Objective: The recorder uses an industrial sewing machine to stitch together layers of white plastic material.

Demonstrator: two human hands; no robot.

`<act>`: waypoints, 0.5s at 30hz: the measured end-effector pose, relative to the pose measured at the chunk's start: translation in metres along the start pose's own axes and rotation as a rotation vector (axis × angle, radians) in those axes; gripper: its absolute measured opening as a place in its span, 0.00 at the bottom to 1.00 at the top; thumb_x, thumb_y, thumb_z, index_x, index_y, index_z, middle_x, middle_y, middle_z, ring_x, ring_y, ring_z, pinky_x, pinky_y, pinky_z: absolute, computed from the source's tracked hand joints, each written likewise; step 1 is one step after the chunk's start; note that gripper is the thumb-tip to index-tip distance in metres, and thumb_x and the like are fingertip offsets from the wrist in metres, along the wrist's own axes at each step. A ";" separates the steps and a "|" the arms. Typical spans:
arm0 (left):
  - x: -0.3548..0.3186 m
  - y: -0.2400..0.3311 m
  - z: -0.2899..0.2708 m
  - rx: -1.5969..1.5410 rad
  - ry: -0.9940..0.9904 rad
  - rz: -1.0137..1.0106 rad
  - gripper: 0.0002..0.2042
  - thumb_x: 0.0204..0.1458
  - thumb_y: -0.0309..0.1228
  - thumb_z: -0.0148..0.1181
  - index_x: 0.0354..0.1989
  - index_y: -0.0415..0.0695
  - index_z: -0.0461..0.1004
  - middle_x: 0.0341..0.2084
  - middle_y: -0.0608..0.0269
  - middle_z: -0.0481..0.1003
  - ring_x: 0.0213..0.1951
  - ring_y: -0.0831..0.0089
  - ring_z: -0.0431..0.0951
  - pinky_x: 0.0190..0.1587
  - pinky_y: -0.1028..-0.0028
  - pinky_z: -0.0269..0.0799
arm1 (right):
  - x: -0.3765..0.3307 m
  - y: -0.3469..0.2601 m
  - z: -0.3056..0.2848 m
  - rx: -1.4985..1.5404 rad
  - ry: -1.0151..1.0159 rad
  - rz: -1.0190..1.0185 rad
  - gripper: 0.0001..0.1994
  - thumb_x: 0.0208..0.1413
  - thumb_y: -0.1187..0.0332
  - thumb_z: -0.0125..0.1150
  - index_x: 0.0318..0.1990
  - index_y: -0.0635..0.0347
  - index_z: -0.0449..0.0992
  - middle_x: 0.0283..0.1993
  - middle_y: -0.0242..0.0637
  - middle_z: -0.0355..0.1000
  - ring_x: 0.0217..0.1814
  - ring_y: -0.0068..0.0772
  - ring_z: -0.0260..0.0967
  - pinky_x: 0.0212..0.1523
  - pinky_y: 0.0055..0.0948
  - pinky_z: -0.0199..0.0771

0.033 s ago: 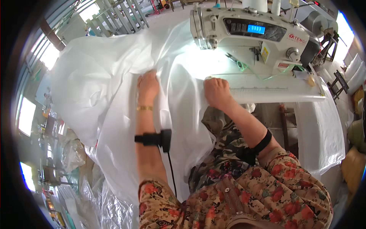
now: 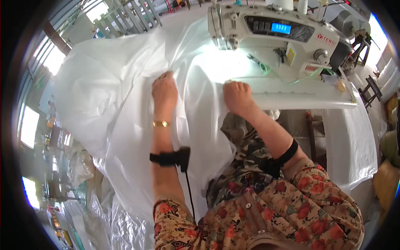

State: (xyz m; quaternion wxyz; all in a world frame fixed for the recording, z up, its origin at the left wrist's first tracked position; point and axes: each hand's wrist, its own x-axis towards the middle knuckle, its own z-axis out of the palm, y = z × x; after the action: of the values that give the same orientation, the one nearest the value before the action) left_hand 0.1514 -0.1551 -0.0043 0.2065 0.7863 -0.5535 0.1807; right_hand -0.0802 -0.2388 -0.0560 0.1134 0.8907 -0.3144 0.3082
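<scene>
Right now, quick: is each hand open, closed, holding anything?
Left hand: on the sheet; grip cannot be told.
Right hand: closed, seemingly on the sheet.

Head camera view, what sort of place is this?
Probably a sewing workshop. An industrial-looking sewing machine, what look like white thread spools at its top, and a large spread of white sheeting beside it suggest so.

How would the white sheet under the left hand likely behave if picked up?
The white sheet is probably floppy, since it drapes in soft folds beside the left hand. Its glossy sheen suggests it may be slippery. Its thin, filmy look hints at lightness for its size.
</scene>
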 end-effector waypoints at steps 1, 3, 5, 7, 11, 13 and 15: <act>-0.021 0.039 -0.029 -0.114 0.076 0.015 0.15 0.59 0.32 0.48 0.50 0.41 0.72 0.47 0.50 0.74 0.48 0.52 0.74 0.52 0.60 0.67 | 0.007 -0.001 -0.011 0.071 -0.203 0.067 0.07 0.47 0.71 0.52 0.34 0.58 0.74 0.36 0.43 0.72 0.41 0.45 0.72 0.43 0.43 0.68; -0.074 0.090 -0.043 -0.310 0.193 0.128 0.13 0.55 0.29 0.55 0.48 0.39 0.73 0.42 0.50 0.75 0.44 0.53 0.74 0.47 0.62 0.70 | 0.014 0.004 -0.009 0.137 -0.417 0.127 0.10 0.50 0.70 0.49 0.39 0.58 0.73 0.41 0.44 0.71 0.47 0.47 0.70 0.51 0.47 0.66; -0.123 0.125 -0.049 -0.423 0.173 0.245 0.14 0.51 0.29 0.60 0.46 0.38 0.73 0.40 0.51 0.75 0.42 0.55 0.74 0.45 0.63 0.69 | 0.004 0.005 -0.002 0.151 -0.203 0.070 0.13 0.51 0.69 0.49 0.44 0.58 0.71 0.46 0.45 0.69 0.52 0.47 0.67 0.55 0.48 0.62; -0.162 0.138 -0.040 -0.379 0.072 0.180 0.20 0.46 0.32 0.65 0.48 0.38 0.70 0.43 0.54 0.70 0.45 0.57 0.71 0.46 0.63 0.66 | 0.028 -0.010 -0.034 0.175 -0.452 0.188 0.10 0.51 0.71 0.50 0.40 0.61 0.74 0.44 0.49 0.73 0.50 0.49 0.71 0.52 0.47 0.68; -0.192 0.137 -0.022 -0.254 -0.016 0.079 0.28 0.41 0.32 0.68 0.52 0.39 0.64 0.44 0.53 0.68 0.44 0.55 0.69 0.44 0.61 0.63 | 0.032 -0.011 -0.028 0.122 -0.455 0.179 0.08 0.49 0.74 0.51 0.36 0.64 0.76 0.36 0.49 0.76 0.44 0.51 0.75 0.44 0.43 0.75; -0.201 0.135 -0.028 -0.299 -0.056 0.067 0.28 0.41 0.31 0.68 0.51 0.38 0.65 0.44 0.53 0.68 0.44 0.55 0.69 0.43 0.61 0.63 | 0.029 -0.010 -0.025 0.106 -0.447 0.176 0.09 0.49 0.75 0.51 0.36 0.64 0.76 0.36 0.49 0.76 0.43 0.51 0.76 0.43 0.43 0.75; -0.208 0.136 -0.037 -0.336 -0.099 0.063 0.28 0.40 0.31 0.68 0.51 0.38 0.65 0.44 0.52 0.68 0.44 0.55 0.69 0.43 0.62 0.63 | 0.026 -0.009 -0.026 0.097 -0.432 0.180 0.09 0.49 0.75 0.51 0.36 0.64 0.76 0.35 0.50 0.76 0.42 0.51 0.76 0.41 0.42 0.76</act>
State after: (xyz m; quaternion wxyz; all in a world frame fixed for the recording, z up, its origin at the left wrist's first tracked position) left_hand -0.0458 -0.0115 -0.0626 0.3019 0.7308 -0.6099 0.0532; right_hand -0.0710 -0.2344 -0.0191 -0.0273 0.9087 -0.3944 0.1342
